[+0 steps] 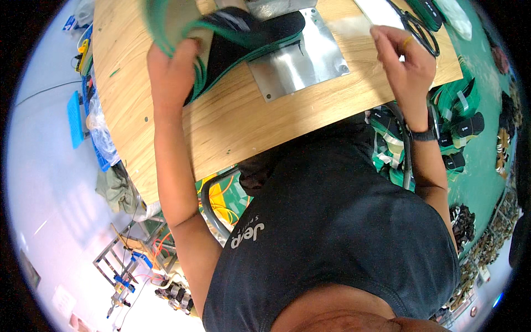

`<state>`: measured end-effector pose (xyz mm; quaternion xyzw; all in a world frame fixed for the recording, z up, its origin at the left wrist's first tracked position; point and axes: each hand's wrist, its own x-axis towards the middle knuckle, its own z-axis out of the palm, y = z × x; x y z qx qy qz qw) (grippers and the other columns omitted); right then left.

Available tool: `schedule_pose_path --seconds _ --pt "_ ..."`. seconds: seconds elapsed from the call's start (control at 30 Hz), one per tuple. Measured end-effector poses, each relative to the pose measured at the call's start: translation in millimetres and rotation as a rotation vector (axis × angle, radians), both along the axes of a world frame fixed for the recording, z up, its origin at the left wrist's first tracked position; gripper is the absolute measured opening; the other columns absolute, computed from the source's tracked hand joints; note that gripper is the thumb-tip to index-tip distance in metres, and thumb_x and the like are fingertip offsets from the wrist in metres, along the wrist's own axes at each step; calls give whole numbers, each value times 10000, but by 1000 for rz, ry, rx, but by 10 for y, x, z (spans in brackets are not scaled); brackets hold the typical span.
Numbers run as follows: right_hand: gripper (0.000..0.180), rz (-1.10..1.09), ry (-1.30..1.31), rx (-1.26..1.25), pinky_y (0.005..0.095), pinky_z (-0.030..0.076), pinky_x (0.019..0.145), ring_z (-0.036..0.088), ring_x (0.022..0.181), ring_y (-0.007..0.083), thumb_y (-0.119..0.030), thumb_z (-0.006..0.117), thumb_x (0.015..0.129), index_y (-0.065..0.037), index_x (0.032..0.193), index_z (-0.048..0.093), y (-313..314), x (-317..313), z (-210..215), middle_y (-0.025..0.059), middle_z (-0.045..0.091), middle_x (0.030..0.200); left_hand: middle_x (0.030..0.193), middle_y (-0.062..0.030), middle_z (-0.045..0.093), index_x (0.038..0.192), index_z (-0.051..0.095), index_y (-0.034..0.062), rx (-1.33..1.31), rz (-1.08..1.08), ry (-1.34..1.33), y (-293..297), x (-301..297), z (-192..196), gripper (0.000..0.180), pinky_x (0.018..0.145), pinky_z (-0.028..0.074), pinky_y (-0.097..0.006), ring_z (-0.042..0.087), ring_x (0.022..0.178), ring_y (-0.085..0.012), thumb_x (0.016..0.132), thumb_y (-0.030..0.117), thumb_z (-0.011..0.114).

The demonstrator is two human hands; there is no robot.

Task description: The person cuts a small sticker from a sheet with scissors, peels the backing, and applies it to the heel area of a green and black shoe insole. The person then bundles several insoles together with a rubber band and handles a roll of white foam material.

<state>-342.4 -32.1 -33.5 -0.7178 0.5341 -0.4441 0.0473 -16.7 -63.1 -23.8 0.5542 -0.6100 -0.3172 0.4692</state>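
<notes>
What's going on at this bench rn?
A person is handling green-edged black material at a wooden table. The left hand grips it, with part blurred by motion; its far end overlaps a shiny metal plate in view. The right hand is raised, thumb and forefinger together, beside a whitish blur; can't tell if it holds anything. Black scissors lie just beyond that hand.

PLACE: workshop | wooden tabletop carrying shiny metal plate | green-and-black pieces lying heaped right of tabletop, over green floor | metal frame standing beyond tabletop's near left corner
</notes>
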Motion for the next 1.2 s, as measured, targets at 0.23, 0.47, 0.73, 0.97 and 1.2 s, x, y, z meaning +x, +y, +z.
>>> schedule_pose_path --seconds 0.23,0.47,0.73,0.97,1.2 --pt "160 466 272 -238 329 473 523 595 571 249 -73 689 799 -39 956 689 -440 465 -147 116 619 686 983 -90 627 1070 587 -60 -9 144 403 -17 -48 20 361 835 431 -282 569 905 -166 845 220 624" --pt "172 593 341 -253 337 426 496 555 532 228 -93 664 828 -40 989 690 -563 585 -202 94 565 623 1017 -110 630 1123 565 -57 -5 145 440 -20 -6 3 392 836 457 -302 597 896 -180 879 249 594" --pt "232 701 315 -135 334 421 516 533 520 219 -79 602 870 -17 1086 661 -554 536 -199 98 532 616 1091 -142 605 1186 515 -64 -6 210 479 -107 108 -146 448 884 462 -344 593 986 -234 867 238 605" --pt "256 718 367 -137 344 416 520 522 520 232 -60 551 881 -18 1109 658 -632 505 -243 112 514 613 1120 -146 596 1211 495 -66 -36 189 462 -115 106 -160 474 901 461 -364 590 1013 -253 864 234 612" --pt "314 706 328 -108 341 418 524 532 532 228 -49 568 870 -19 1180 608 -506 437 -181 90 529 619 1143 -156 586 1226 480 -69 -14 201 428 -90 86 -142 499 914 454 -368 591 1018 -256 867 253 607"
